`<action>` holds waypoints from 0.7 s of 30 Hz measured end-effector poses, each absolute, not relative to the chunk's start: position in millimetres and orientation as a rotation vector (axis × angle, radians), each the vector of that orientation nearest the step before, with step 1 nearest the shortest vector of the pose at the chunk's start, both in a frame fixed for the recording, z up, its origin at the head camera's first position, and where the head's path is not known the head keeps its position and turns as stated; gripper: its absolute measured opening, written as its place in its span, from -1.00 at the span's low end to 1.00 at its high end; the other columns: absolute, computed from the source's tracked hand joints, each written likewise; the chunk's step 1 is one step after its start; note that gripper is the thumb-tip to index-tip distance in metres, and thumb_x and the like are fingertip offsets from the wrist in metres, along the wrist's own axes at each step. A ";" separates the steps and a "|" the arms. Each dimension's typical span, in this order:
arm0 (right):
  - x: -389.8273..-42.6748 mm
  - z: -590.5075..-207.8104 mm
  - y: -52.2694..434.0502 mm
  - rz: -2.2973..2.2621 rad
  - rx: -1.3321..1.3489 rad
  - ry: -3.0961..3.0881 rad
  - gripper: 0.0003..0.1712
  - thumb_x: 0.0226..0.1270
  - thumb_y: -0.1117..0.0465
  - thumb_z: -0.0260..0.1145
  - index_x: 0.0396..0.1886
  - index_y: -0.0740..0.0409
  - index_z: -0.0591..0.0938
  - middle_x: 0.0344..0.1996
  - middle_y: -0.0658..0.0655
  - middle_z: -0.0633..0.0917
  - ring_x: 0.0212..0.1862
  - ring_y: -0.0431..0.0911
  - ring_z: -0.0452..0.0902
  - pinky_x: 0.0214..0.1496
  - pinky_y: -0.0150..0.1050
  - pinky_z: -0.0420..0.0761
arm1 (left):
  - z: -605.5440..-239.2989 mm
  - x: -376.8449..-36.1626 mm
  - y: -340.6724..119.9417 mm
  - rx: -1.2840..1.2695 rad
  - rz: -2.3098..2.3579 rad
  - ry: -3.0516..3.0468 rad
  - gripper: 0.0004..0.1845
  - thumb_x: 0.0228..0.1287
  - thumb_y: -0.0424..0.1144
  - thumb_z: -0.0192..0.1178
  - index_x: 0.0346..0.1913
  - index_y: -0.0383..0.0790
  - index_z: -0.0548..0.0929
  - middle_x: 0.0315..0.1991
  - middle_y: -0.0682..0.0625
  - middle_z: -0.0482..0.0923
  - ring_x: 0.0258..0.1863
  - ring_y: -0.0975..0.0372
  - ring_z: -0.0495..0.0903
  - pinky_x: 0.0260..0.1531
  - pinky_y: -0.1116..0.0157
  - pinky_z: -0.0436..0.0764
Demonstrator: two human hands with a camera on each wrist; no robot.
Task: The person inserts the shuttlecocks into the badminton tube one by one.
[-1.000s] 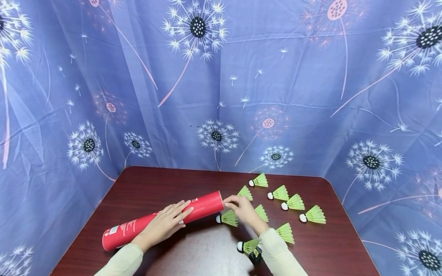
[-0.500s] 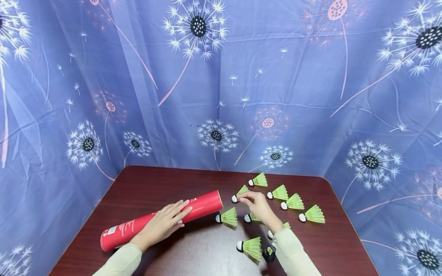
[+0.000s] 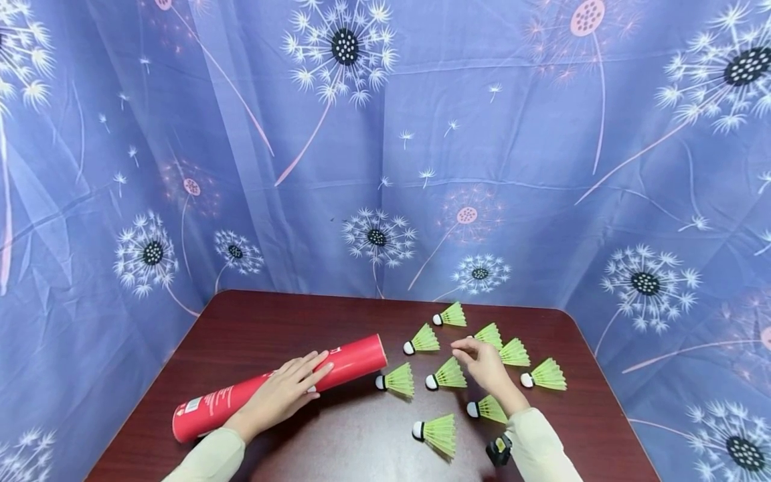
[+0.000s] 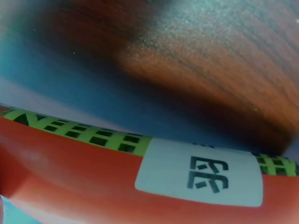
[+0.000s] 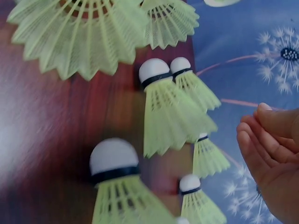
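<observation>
A long red tube [image 3: 351, 363] lies slantwise on the table, its right end toward the middle. My left hand [image 3: 280, 398] rests on top of it, fingers stretched across. Its red wall [image 4: 70, 163] with a white label fills the lower left wrist view. To the right, my right hand [image 3: 484, 368] hovers among the shuttlecocks, holding nothing, thumb close to loosely bent fingers; the right wrist view shows the same bare right hand [image 5: 273, 158]. Nearest it are a yellow-green shuttlecock [image 3: 447, 375] with white cork and another shuttlecock [image 3: 514, 353], partly behind the hand.
More shuttlecocks lie about: a shuttlecock [image 3: 396, 380] by the tube's end, a front shuttlecock [image 3: 435, 434], a back shuttlecock [image 3: 450, 314] and a right-hand shuttlecock [image 3: 545, 375]. A small black device [image 3: 498, 450] sits at my right wrist. A blue dandelion-print curtain [image 3: 385, 147] stands behind the table.
My right hand has moved from the tube's right end rightward, over the shuttlecocks, uncovering several of them. My left hand stays on the tube, which has barely shifted left.
</observation>
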State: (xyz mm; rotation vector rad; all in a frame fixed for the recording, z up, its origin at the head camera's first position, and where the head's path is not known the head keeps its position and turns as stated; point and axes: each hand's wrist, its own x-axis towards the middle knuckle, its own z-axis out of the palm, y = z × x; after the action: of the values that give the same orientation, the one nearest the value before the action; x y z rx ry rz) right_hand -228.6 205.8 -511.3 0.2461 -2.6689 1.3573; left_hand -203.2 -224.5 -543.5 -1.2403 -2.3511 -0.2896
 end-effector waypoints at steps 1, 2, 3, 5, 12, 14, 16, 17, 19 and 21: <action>-227.4 -512.6 208.9 1.348 0.237 -2.674 -0.83 0.26 0.41 0.30 -0.16 0.32 0.70 -0.27 0.21 0.74 -0.30 -0.03 0.66 -0.34 -0.34 0.59 | -543.3 -203.0 -224.6 -1.239 -0.287 -2.354 -0.43 0.43 0.00 0.05 0.41 -0.13 0.34 0.40 -0.14 0.26 0.27 -0.06 0.39 0.18 0.03 0.39; -226.5 -514.1 211.7 1.331 0.225 -2.683 -0.83 0.25 0.41 0.31 -0.17 0.31 0.70 -0.27 0.20 0.74 -0.27 -0.03 0.66 -0.32 -0.33 0.59 | -543.2 -202.7 -224.6 -1.239 -0.285 -2.355 -0.43 0.42 -0.01 0.07 0.41 -0.13 0.34 0.41 -0.14 0.26 0.27 -0.06 0.39 0.17 0.03 0.40; -225.6 -515.9 214.3 1.315 0.216 -2.693 -0.83 0.25 0.41 0.31 -0.17 0.32 0.70 -0.27 0.19 0.74 -0.27 -0.03 0.66 -0.31 -0.34 0.59 | -543.0 -202.4 -224.8 -1.237 -0.284 -2.358 -0.42 0.41 -0.01 0.09 0.41 -0.13 0.34 0.41 -0.14 0.26 0.27 -0.05 0.39 0.17 0.03 0.39; -223.5 -518.1 218.3 1.296 0.199 -2.717 -0.84 0.24 0.41 0.32 -0.18 0.32 0.71 -0.28 0.19 0.74 -0.29 -0.05 0.65 -0.32 -0.34 0.58 | -543.1 -202.0 -224.9 -1.237 -0.287 -2.362 -0.41 0.39 -0.03 0.12 0.41 -0.13 0.34 0.41 -0.14 0.25 0.27 -0.06 0.39 0.18 0.04 0.38; -215.9 -524.2 221.9 1.270 0.108 -2.822 -0.87 0.22 0.38 0.35 -0.24 0.32 0.71 -0.37 0.12 0.73 -0.40 -0.17 0.56 -0.41 -0.33 0.51 | -545.2 -201.5 -225.4 -1.237 -0.290 -2.357 -0.40 0.36 -0.05 0.17 0.41 -0.13 0.35 0.40 -0.14 0.26 0.25 -0.08 0.41 0.35 0.25 0.12; -214.8 -526.8 221.4 1.271 0.097 -2.839 -0.89 0.22 0.38 0.35 -0.26 0.31 0.71 -0.40 0.10 0.73 -0.40 -0.18 0.55 -0.41 -0.33 0.51 | -545.9 -201.2 -225.2 -1.237 -0.287 -2.355 -0.40 0.37 -0.04 0.15 0.41 -0.13 0.35 0.40 -0.14 0.27 0.25 -0.08 0.41 0.34 0.25 0.14; -214.1 -529.1 220.5 1.259 0.102 -2.849 -0.90 0.21 0.38 0.35 -0.28 0.31 0.71 -0.42 0.08 0.72 -0.41 -0.18 0.55 -0.42 -0.33 0.51 | -546.4 -201.1 -224.9 -1.239 -0.280 -2.349 -0.41 0.38 -0.02 0.14 0.40 -0.13 0.36 0.39 -0.15 0.28 0.25 -0.08 0.41 0.29 0.19 0.23; -213.8 -529.8 219.7 1.260 0.098 -2.849 -0.91 0.21 0.38 0.35 -0.29 0.30 0.71 -0.43 0.07 0.72 -0.41 -0.19 0.55 -0.41 -0.33 0.51 | -546.5 -201.0 -224.7 -1.239 -0.279 -2.352 -0.41 0.39 -0.02 0.12 0.41 -0.12 0.35 0.40 -0.14 0.27 0.25 -0.07 0.41 0.26 0.16 0.26; -213.3 -530.8 218.4 1.258 0.103 -2.842 -0.92 0.20 0.39 0.35 -0.31 0.31 0.71 -0.45 0.07 0.71 -0.43 -0.18 0.54 -0.43 -0.33 0.51 | -546.7 -201.2 -224.3 -1.239 -0.274 -2.350 -0.42 0.40 0.00 0.10 0.41 -0.12 0.34 0.40 -0.14 0.27 0.25 -0.07 0.41 0.21 0.12 0.31; -213.0 -531.7 217.1 1.255 0.109 -2.833 -0.94 0.19 0.40 0.35 -0.33 0.31 0.71 -0.47 0.06 0.70 -0.45 -0.18 0.53 -0.45 -0.33 0.50 | -546.7 -201.5 -223.7 -1.241 -0.277 -2.343 -0.43 0.42 0.01 0.06 0.41 -0.12 0.35 0.40 -0.14 0.26 0.25 -0.06 0.41 0.20 0.11 0.32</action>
State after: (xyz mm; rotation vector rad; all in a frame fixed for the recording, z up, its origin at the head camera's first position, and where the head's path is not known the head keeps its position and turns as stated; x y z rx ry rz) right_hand -213.0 217.1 -531.7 0.1085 -2.8326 1.2545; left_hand -201.5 -223.7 -546.7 -1.2410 -2.3430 -0.2767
